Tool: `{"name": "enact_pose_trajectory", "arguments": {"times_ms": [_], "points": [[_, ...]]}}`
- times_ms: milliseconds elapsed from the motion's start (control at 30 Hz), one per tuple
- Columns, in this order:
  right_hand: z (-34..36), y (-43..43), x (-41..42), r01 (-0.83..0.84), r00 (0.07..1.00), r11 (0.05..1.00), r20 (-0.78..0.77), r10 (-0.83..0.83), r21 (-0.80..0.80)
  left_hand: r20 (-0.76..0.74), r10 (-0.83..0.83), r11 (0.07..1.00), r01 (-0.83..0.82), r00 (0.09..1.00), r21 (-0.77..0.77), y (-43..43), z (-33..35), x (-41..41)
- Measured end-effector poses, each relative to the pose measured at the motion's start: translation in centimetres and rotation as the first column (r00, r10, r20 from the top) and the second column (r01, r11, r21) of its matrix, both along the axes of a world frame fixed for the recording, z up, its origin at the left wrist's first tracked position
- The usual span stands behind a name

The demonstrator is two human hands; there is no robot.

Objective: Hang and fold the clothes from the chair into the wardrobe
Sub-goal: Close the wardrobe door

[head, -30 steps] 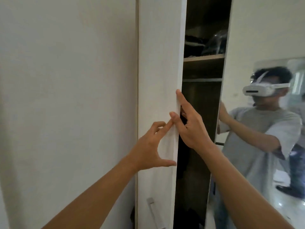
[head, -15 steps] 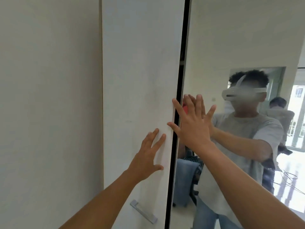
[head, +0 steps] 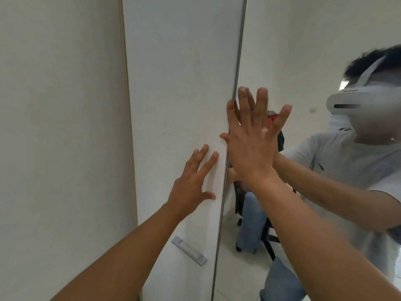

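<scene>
The left grip lay flat on the white wardrobe door at centre frame, fingers straight and spread apart, holding nothing. The right grip, just right of it and higher, pressed flat on the mirror door, fingers likewise straight and fanned, its index finger and thumb over the seam. The two doors met at that thin dark seam, so the wardrobe stood shut and its inside was hidden. A metal handle sat tilted on the white door, below the left grip and clear of it. A plain wall filled the left of the frame. In the mirror, at lower centre, blue jeans hung over a black chair; at right it showed the person in a grey shirt and white headset.
</scene>
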State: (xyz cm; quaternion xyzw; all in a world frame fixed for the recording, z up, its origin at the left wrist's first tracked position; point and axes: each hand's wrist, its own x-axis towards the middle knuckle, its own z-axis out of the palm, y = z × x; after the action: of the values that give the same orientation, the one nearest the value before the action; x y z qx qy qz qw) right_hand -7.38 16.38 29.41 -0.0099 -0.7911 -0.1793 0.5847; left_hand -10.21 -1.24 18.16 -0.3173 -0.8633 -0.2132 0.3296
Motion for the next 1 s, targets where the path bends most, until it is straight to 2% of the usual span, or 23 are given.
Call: {"name": "enact_pose_trajectory", "arguments": {"times_ms": [100,300,467,533,667,767,867,1000], "points": [[-0.2,-1.5,1.2,-0.079,0.996,0.994,0.035,0.081,-0.079,0.025,0.02,0.999,-0.019,0.999,-0.027,-0.5,0.1,0.8],[0.7,-3.1,4.5,0.028,0.981,0.994,0.194,-0.006,-0.11,0.17,0.031,0.991,-0.009,0.985,-0.131,-2.3,2.7,3.1],[-0.6,-4.6,6.5,-0.119,0.965,0.966,0.203,0.167,-0.227,0.225,0.114,0.987,-0.086,0.968,-0.132,-5.1,3.4,6.1],[-1.9,-6.4,7.3,-0.152,0.94,0.943,0.252,0.23,-0.295,0.248,0.144,0.982,-0.108,0.958,-0.154,-7.1,2.7,7.2],[-5.0,-11.3,8.6,-0.231,0.835,0.869,0.37,0.408,-0.438,0.269,0.228,0.966,-0.183,0.936,-0.183,-13.1,1.6,10.1],[-7.0,-16.4,9.8,-0.268,0.74,0.834,0.451,0.499,-0.482,0.281,0.32,0.941,-0.271,0.905,-0.2,-19.1,1.5,13.0],[-8.8,-22.5,11.9,-0.338,0.597,0.751,0.488,0.637,-0.567,0.287,0.422,0.902,-0.368,0.86,-0.224,-26.3,1.1,17.2],[-11.2,-32.6,16.5,-0.408,0.409,0.632,0.487,0.772,-0.659,0.336,0.567,0.824,-0.523,0.752,-0.22,-36.7,-0.2,25.2]]}}
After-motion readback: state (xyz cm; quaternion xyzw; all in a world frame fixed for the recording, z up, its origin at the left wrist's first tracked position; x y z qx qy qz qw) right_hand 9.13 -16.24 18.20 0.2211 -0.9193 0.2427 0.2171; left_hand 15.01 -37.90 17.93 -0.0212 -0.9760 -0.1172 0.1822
